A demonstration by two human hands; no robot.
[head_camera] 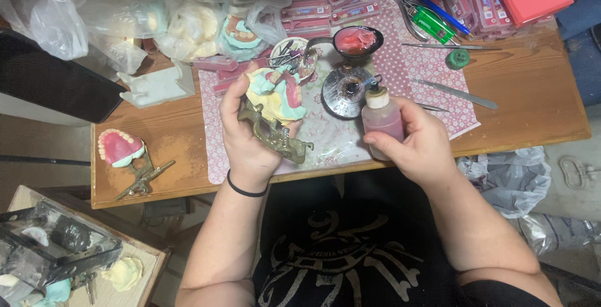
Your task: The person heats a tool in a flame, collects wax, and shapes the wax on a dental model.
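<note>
My left hand [245, 138] grips a brass dental articulator [278, 137] that carries a plaster model with pink wax and teeth [275, 94], held above the front of the wooden table [538, 100]. My right hand [421, 143] holds a small plastic bottle of pink liquid [382, 119] with a cream nozzle, upright, just right of the model. A black band sits on my left wrist.
A round metal burner [346, 88] and a ladle of pink wax [355, 41] stand behind my hands on a dotted mat. A second denture on an articulator [125, 153] lies at the left. Metal tools [460, 94], pink boxes [350, 0] and plastic bags [119, 13] crowd the back.
</note>
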